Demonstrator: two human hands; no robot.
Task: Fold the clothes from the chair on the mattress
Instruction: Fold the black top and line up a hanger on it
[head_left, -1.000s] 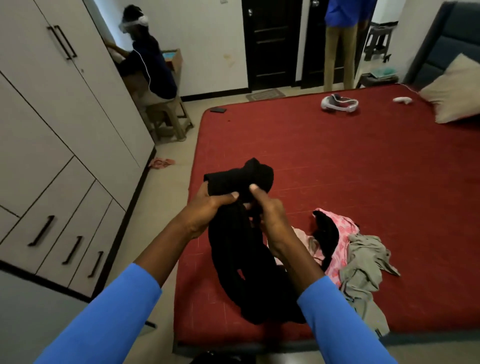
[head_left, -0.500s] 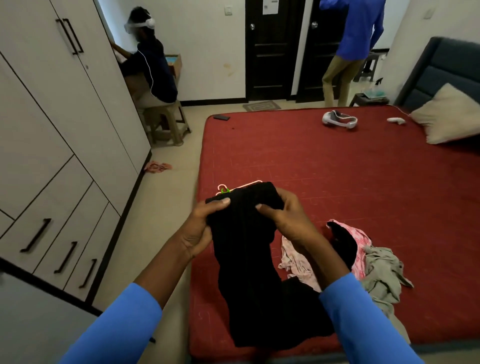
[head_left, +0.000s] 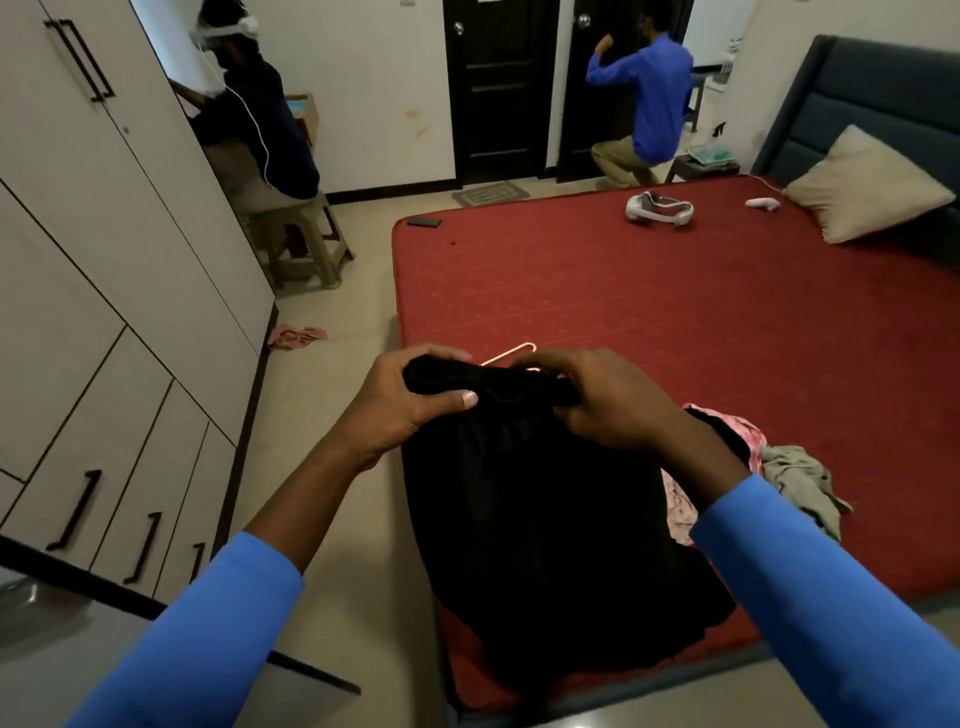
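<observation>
A black garment (head_left: 545, 530) hangs from both my hands over the near left corner of the red mattress (head_left: 675, 322). My left hand (head_left: 410, 405) grips its top left edge, thumb on the front. My right hand (head_left: 608, 400) grips the top right edge. A pink hanger (head_left: 511, 354) pokes out just behind the garment's top. To the right on the mattress lie a pink patterned cloth (head_left: 737, 431) and a grey-green garment (head_left: 800, 478), partly hidden by my right arm.
White wardrobe (head_left: 104, 291) and drawers line the left. A seated person (head_left: 260, 114) on a stool and a crouching person (head_left: 644, 104) by the dark doors are at the back. A headset (head_left: 660, 208), controller (head_left: 763, 203), phone (head_left: 423, 222) and pillow (head_left: 867, 182) lie on the mattress's far side.
My hands have spread apart along the garment's top edge, stretching it wider. The view has tilted down. The person at the doors has gone from standing to crouching.
</observation>
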